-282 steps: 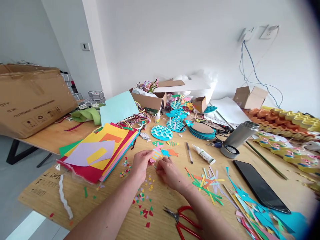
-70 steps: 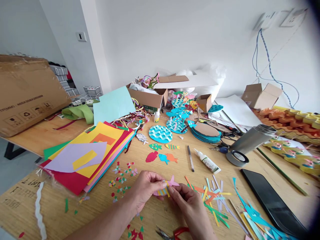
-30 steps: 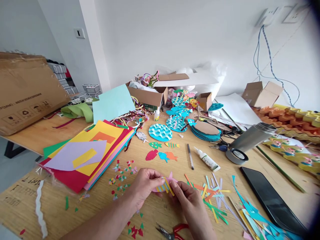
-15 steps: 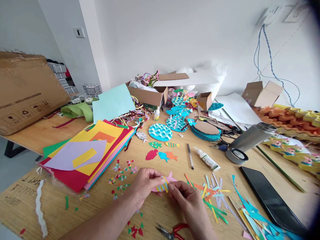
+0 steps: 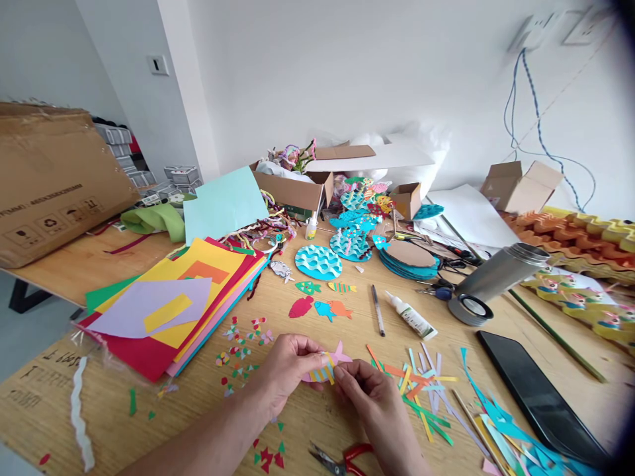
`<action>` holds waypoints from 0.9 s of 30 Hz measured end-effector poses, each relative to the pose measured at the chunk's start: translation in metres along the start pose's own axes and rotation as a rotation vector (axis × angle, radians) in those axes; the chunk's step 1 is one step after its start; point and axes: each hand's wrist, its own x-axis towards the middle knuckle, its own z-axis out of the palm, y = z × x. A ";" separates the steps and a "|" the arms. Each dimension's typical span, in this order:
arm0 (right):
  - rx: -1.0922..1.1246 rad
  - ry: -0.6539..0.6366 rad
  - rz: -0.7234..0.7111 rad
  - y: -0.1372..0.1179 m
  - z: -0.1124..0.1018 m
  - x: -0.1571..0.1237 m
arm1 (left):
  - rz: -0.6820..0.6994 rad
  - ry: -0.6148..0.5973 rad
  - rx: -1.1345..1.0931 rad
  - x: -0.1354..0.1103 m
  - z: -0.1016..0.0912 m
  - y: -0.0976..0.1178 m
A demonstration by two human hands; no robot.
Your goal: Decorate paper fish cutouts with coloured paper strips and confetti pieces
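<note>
My left hand (image 5: 286, 370) pinches a small pink paper fish (image 5: 331, 362) with blue and yellow stripes, just above the wooden table (image 5: 317, 423). My right hand (image 5: 370, 396) is closed in a pinch at the fish's lower edge, fingertips on one of its stripes. Loose coloured paper strips (image 5: 421, 387) lie just right of my hands. Small paper bits (image 5: 243, 347) are scattered to the left. Red-handled scissors (image 5: 342, 457) rest near the front edge, below my right hand.
A stack of coloured paper sheets (image 5: 173, 304) lies at the left. Finished paper fish (image 5: 325, 307), a pen (image 5: 378, 312), a glue bottle (image 5: 411, 317), a metal flask (image 5: 496, 272) and a black tablet (image 5: 536, 390) sit beyond and right. Cardboard boxes (image 5: 297, 188) line the back.
My hands and the fish came closer to me since the earliest frame. Over the last second my right fingers shifted slightly along the fish's stripes; otherwise nothing moved.
</note>
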 end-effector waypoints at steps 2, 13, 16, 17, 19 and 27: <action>-0.010 0.005 0.001 -0.001 0.000 0.000 | -0.013 -0.006 -0.008 0.000 0.000 0.000; -0.020 -0.018 0.005 0.000 -0.001 -0.001 | -0.023 -0.060 0.065 0.000 -0.003 0.000; 0.003 -0.042 0.012 -0.003 -0.001 -0.002 | 0.001 -0.050 0.093 0.001 -0.003 -0.002; 0.012 -0.048 0.009 -0.004 0.000 -0.002 | 0.006 -0.046 0.100 0.001 -0.003 -0.002; 0.026 -0.056 -0.005 -0.006 0.000 -0.003 | 0.009 -0.042 0.112 0.001 -0.003 -0.001; 0.057 -0.048 -0.057 -0.005 0.003 -0.003 | -0.026 -0.037 0.112 -0.001 -0.002 0.000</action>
